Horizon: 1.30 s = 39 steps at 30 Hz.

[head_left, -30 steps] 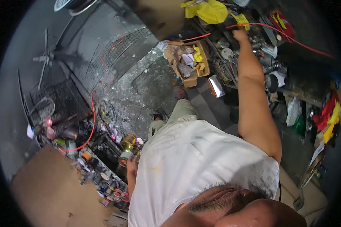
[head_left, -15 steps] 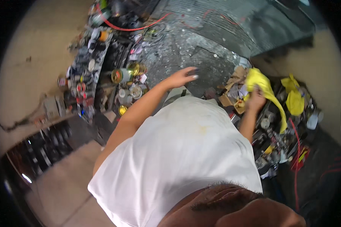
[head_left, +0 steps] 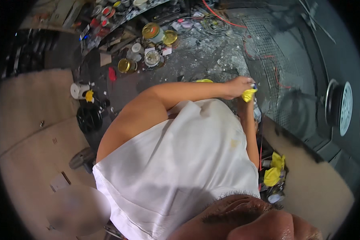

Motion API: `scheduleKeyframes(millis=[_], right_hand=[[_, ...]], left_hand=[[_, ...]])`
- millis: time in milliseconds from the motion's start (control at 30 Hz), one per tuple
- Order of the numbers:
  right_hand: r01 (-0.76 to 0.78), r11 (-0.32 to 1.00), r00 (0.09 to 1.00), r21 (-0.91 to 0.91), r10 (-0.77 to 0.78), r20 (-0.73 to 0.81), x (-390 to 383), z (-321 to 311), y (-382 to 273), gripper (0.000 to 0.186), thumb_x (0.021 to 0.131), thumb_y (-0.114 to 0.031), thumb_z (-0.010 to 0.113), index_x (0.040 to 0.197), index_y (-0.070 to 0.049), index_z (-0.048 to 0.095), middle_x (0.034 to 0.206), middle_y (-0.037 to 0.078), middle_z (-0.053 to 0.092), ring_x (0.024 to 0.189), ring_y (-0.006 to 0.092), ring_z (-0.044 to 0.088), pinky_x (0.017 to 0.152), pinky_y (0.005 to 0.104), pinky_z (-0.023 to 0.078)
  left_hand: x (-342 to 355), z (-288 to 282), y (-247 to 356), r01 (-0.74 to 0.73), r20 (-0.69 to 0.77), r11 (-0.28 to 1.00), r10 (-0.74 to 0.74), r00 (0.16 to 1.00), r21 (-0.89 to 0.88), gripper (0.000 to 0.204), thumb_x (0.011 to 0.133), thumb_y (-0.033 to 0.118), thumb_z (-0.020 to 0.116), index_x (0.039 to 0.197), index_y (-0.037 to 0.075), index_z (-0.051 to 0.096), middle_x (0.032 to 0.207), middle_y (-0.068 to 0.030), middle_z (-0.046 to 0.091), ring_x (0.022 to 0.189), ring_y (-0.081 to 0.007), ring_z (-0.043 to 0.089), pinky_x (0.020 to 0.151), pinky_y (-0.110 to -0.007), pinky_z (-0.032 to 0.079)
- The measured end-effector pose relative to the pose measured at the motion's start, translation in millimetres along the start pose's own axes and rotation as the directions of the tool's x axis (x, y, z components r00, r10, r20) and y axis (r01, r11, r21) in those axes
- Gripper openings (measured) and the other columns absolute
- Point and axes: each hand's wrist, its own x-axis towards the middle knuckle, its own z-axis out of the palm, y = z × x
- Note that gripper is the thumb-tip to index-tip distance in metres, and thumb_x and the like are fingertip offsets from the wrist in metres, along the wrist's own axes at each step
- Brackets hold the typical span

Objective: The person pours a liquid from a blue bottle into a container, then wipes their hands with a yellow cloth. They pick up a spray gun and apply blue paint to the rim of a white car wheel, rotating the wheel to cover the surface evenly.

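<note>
My left hand point(head_left: 240, 87) is closed on a bunch of yellow cloth point(head_left: 249, 95) at the upper middle of the head view, just above the front of my white shirt. My right hand point(head_left: 245, 103) is directly behind the left hand and the cloth, its fingers hidden, with the forearm coming up from the lower right. More yellow fabric point(head_left: 204, 81) shows behind my left forearm, partly covered by it.
Paint cans point(head_left: 151, 32) and jars crowd a cluttered shelf at the upper left. A wheel rim point(head_left: 344, 108) and a red hose point(head_left: 228, 20) are at right and top. More yellow cloths point(head_left: 272, 176) lie at lower right. A white stool point(head_left: 79, 91) stands at left.
The view has turned away from the cluttered right side. My left hand, open half a second ago, now grips the yellow cloth. The right hand picked up that cloth and brought it to the middle.
</note>
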Motion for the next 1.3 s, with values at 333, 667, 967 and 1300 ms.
scheduleKeyframes(millis=[333,667,967,1300], right_hand=[[0.118,0.988,0.979,-0.099,-0.099,0.176,74,193,-62,0.045,0.099,-0.033,0.049,0.128,0.001,0.050,0.123,0.015,0.058,0.111,0.0266,0.060,0.093,0.0413,0.052],[0.209,0.705,0.977,-0.678,-0.170,0.125,138,207,-54,0.018,0.096,-0.010,0.057,0.107,0.004,0.059,0.093,0.009,0.065,0.084,0.0160,0.064,0.075,0.0311,0.054],[-0.318,0.928,0.905,-0.193,0.358,0.230,159,238,-68,0.042,0.101,-0.035,0.048,0.131,-0.007,0.049,0.123,0.010,0.059,0.104,0.0261,0.061,0.086,0.0442,0.051],[-0.235,0.785,0.930,-0.573,0.353,0.101,262,209,-55,0.025,0.097,-0.008,0.056,0.119,0.003,0.058,0.104,0.010,0.066,0.089,0.0216,0.066,0.078,0.0333,0.055]], left_hand=[[16,-149,95,-0.103,-0.046,0.399,0.345,0.937,0.911,0.058,0.081,0.029,0.073,0.131,0.011,0.051,0.116,-0.0100,0.059,0.106,-0.0227,0.058,0.088,-0.038,0.049],[84,-192,57,0.120,-0.334,0.990,-0.087,0.939,0.080,0.026,0.095,0.024,0.058,0.115,0.009,0.066,0.098,-0.0030,0.067,0.086,-0.0131,0.062,0.076,-0.030,0.050],[93,-212,77,0.102,-0.530,0.979,0.008,0.848,0.177,0.028,0.077,0.006,0.068,0.105,0.003,0.071,0.095,-0.0095,0.071,0.086,-0.0175,0.065,0.075,-0.032,0.052],[79,-316,71,0.163,-0.533,0.564,0.589,0.607,0.809,0.030,0.077,0.023,0.073,0.104,0.009,0.071,0.100,-0.0149,0.069,0.095,-0.0318,0.066,0.085,-0.042,0.051]])
